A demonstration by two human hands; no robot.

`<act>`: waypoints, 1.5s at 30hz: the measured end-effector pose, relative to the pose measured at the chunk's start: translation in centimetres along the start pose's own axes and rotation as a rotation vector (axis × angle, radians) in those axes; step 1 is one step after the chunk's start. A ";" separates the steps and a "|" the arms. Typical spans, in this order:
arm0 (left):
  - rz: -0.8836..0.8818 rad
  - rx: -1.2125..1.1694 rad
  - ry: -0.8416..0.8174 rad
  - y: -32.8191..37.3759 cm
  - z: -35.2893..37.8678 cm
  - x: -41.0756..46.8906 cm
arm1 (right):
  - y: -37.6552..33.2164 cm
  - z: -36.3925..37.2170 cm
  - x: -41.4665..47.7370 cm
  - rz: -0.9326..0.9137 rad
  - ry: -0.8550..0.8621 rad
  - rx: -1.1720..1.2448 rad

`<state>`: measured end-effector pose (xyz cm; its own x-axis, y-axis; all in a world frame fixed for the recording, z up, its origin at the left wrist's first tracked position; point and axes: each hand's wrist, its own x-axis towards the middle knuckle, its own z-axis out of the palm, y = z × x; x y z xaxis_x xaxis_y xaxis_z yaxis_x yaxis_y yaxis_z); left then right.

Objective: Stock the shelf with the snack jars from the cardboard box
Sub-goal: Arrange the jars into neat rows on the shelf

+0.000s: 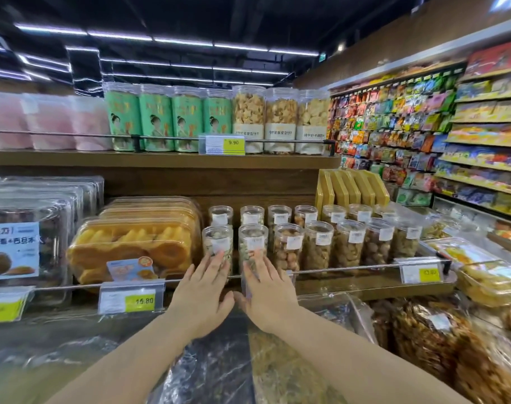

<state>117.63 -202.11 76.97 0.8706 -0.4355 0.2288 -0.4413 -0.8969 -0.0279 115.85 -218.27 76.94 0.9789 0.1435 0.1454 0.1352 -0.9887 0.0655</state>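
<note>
- Two clear snack jars stand side by side at the front of the lower shelf [350, 282]: the left jar [218, 243] and the right jar [253, 243], both upright, each with a white label.
- To their right, more jars of the same kind [318, 243] run in a front row; a second row [279, 215] stands behind.
- Just left of the left jar lie clear boxes of yellow dried fruit [131, 246].
- A metal rail [336, 269] crosses the shelf front, ahead of the jars; price tags [131, 297] hang on it.
- The upper shelf [161, 158] bears green tins [155, 118] and taller jars of biscuits [280, 121].
- Bagged goods [423, 339] lie below, in the foreground.
- The left hand [204, 290] lies flat, fingers spread, its fingertips against the left jar's front.
- The right hand [267, 287] is likewise spread, its fingers laid on the right jar's front; neither hand is wrapped around a jar.
</note>
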 end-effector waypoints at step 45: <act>-0.267 -0.258 0.050 1.6 -1.7 6.9 | 1.7 -2.2 5.2 0.065 0.012 -0.029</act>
<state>122.55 -206.43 80.16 0.9537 -0.1785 0.2419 -0.2455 -0.9268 0.2842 120.80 -219.09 80.00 0.9835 0.0797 0.1624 0.0666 -0.9942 0.0843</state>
